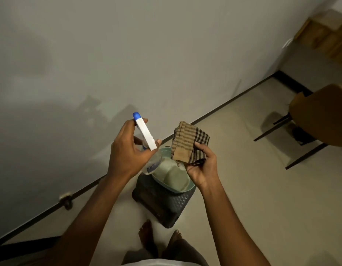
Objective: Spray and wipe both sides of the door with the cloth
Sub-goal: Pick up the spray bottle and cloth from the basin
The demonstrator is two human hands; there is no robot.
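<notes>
Fingers point(157, 143) grip spray bottle point(145, 135), nozzle point(136, 115) aimed up-left.

- Chair point(319, 116): mustard-brown seat on thin dark legs, at the right edge.
- Floor point(243, 189): pale cream, smooth, extending left of and below the chair.
- Wall point(128, 45): plain grey-white, left of the chair; dimly lit, with soft shadows.
- Skirting point(290, 80): black strip along the wall foot, passing behind the chair.
- Wooden unit point(323, 33): above the chair, blurred.
</notes>
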